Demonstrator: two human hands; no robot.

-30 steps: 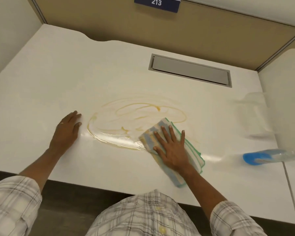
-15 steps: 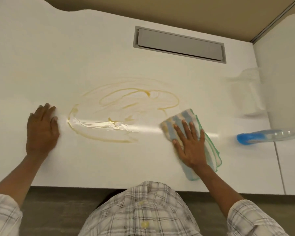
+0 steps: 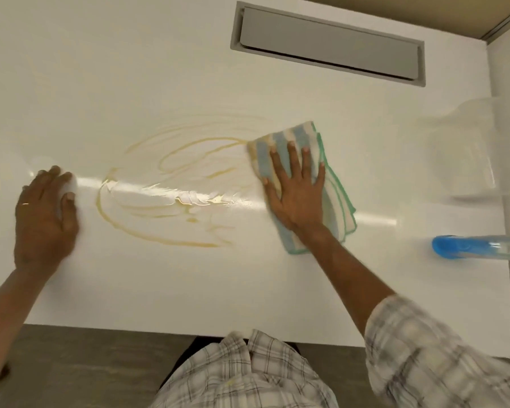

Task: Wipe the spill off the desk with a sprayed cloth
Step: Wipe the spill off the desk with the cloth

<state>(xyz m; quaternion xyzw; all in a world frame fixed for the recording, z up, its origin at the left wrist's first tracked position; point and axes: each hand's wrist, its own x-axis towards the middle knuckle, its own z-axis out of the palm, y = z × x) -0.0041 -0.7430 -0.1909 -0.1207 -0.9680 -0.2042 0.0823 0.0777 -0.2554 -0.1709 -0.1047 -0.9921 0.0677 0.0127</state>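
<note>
cloth (image 3: 333,187) lies under the right hand (image 3: 295,195), fingers (image 3: 292,160) spread flat, beside the spill (image 3: 171,195); left hand (image 3: 43,219) flat on desk (image 3: 130,83).

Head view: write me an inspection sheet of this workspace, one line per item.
Surface: white desk, glossy, with a bright streak of glare across the middle.
Job's things: yellowish spill smeared in loops, most of it not yet wiped; striped cloth folded, flat on the desk at the spill's right end.
Clutter: spray bottle with blue end lying at the right edge; a clear container behind it, blurred.
Grippers: right hand pressed flat on the cloth, fingers spread; left hand flat on bare desk, left of the spill.
Cables: nothing seen; grey cable hatch at the back, closed.
Surroundings: tan partition behind, floor below the front edge.
</note>
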